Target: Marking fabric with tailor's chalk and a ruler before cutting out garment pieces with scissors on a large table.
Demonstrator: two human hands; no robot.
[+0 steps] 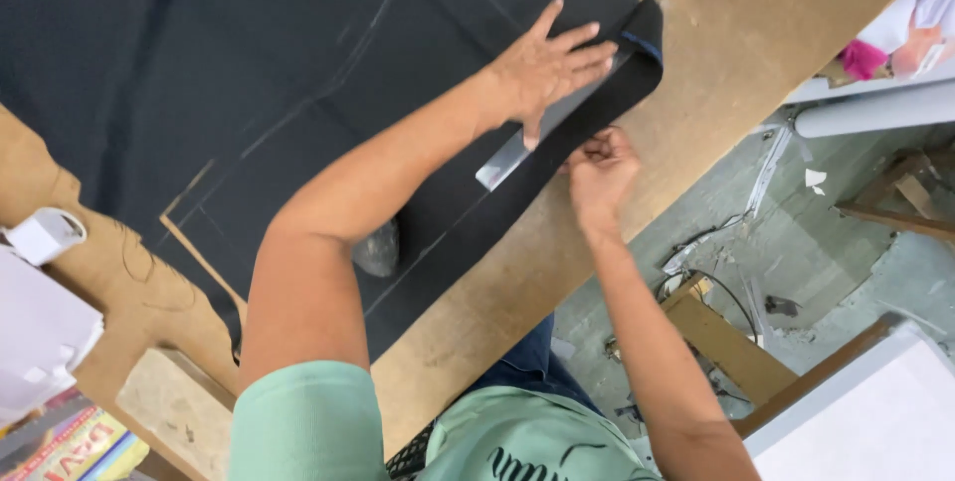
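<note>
Your left hand (545, 65) lies spread flat on the black cloth (298, 93) and flat metal ruler (517, 155); just below it, your right hand (597, 171) pinches the cloth's folded edge over the brown wooden table (776, 13).

Spread over the table (517, 312): cloth (249, 73). On the cloth: ruler (507, 165), under left hand (545, 65); right hand (597, 171) at the cloth's near edge.

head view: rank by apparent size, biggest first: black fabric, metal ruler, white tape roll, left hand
1. black fabric, covers most of the wooden table.
2. left hand, flat on the ruler.
3. metal ruler, mostly hidden under the hand, so unsure against it.
4. white tape roll, looks close to the ruler's visible part.
</note>
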